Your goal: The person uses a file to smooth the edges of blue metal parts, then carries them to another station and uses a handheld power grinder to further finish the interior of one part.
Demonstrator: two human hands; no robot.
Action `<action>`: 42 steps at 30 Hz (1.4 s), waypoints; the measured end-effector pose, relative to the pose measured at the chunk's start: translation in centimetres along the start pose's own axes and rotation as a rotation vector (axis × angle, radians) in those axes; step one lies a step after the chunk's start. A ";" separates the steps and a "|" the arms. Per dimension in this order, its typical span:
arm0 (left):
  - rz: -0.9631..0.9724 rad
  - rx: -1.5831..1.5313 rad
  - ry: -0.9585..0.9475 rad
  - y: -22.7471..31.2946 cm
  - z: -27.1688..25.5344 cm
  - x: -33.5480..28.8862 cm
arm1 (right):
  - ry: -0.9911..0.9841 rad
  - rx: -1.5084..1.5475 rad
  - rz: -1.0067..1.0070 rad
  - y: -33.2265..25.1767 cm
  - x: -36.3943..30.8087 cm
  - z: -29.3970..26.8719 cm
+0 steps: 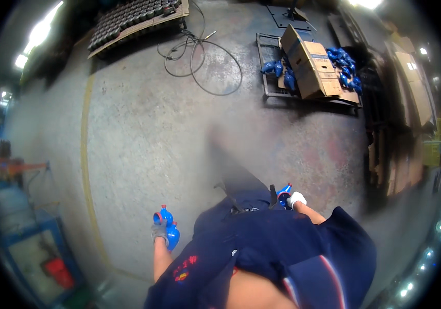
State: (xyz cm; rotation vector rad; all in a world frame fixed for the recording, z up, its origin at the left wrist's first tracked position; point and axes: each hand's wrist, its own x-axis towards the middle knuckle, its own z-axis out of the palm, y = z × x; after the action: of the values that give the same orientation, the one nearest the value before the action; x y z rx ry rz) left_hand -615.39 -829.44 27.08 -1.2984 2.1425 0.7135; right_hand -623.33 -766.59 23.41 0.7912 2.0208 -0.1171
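My left hand [159,233], in a grey glove, is closed around blue rounded parts [173,238] with red ends, low at my left side. At least two of these parts show there, one beside the other, with a short neck pointing up. On the other side my right hand [297,199], in a white glove, is closed at a similar blue part [284,195] with a red rim and a red-tipped neck. My dark clothing hides some of this part. The exact kind of these parts cannot be made out.
Ahead on the right, a low metal cart [265,88] carries an opened cardboard box [319,67] and several blue parts [343,63]. A looped hose [191,72] lies on the concrete floor. Rows of dark metal pieces [133,23] fill a pallet far left. A yellow line [85,139] runs along the left.
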 end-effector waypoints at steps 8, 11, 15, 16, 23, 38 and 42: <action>0.106 0.119 -0.089 22.9 -12.8 20.8 | 0.010 0.158 0.052 -22.4 1.0 -15.7; 0.214 0.138 -0.180 38.9 -16.9 24.2 | 0.146 0.239 -0.002 -29.4 2.3 -21.2; 0.439 0.280 -0.214 53.9 -19.5 33.1 | 0.231 0.409 -0.009 -41.6 3.7 -28.0; 0.558 0.293 -0.191 58.7 -19.1 35.4 | 0.241 0.439 0.003 -44.4 5.1 -30.6; 0.759 0.509 -0.342 85.8 -17.8 33.8 | 0.176 0.526 -0.032 -57.5 11.9 -31.7; 0.790 0.657 -0.515 107.0 22.2 61.3 | 0.062 0.787 0.225 -78.5 39.9 -26.1; 0.909 0.678 -0.523 108.7 32.0 65.5 | 0.162 0.818 0.323 -81.9 48.9 -23.2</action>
State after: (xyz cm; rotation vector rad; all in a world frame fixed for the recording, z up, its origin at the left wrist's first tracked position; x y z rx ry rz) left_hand -734.20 -805.32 -22.28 0.2378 2.1438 0.4775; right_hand -705.03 -798.52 -20.62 1.6656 1.9462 -0.7426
